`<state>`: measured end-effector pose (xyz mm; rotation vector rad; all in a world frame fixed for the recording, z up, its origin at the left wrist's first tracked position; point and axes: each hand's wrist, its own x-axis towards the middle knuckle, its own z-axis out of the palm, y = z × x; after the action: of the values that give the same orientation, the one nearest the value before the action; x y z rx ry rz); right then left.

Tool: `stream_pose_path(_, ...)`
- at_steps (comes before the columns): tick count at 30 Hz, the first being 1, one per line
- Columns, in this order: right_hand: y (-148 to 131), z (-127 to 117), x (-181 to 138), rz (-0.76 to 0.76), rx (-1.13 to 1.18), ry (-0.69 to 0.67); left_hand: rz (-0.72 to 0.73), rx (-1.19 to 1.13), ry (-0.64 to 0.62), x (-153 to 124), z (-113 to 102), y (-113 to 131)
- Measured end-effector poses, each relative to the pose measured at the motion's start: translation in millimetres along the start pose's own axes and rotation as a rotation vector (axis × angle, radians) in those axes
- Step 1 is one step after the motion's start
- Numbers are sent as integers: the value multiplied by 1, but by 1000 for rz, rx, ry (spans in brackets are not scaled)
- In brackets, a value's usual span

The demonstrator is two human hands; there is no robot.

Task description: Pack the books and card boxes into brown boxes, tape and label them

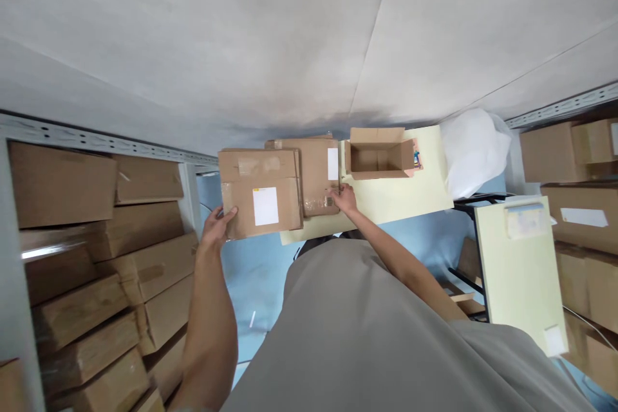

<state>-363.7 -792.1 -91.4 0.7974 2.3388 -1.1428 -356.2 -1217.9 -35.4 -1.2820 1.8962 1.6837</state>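
Note:
A folded-flat cardboard box (241, 212) with a white label lies at the left, sticking out past the table's left end. My left hand (217, 224) grips its left edge, thumb on top and fingers beneath. Partly under it is a second flat cardboard box (316, 174), with a white label and clear shiny tape. At that box's lower right edge, my right hand (344, 198) has its fingers bent and closed on the cardboard. Just to the right stands an open cardboard box (376, 161) with its flaps up and a dark inside.
A pale yellow table (381, 199) carries the boxes against a grey wall. To its right is a white plastic bag (476, 148), and beyond that a yellow board (519, 270) on a black frame. Shelves of stacked cartons (159, 270) flank both sides.

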Motion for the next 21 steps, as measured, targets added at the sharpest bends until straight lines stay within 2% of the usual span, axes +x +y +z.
stream_pose_path(6, -17, 1, 6, 85, -43, -27, -5, -66, 3, 1, -31, 3)
stream_pose_path(8, -23, -4, -1, -6, -15, -20, 3, -125, 8, 0, -42, -1)
stream_pose_path(12, -38, -17, -30, -319, 123, 41, 42, -188, -15, -2, -54, -8)
stream_pose_path(15, -55, -35, -60, -399, 224, 5, 104, -235, -46, 0, -47, -9)
stream_pose_path(17, -66, -57, -80, -424, 243, 22, 120, -278, -87, 3, -34, -7)
stream_pose_path(21, -77, -133, -121, -531, 274, 202, 115, -288, -213, 7, 12, -1)
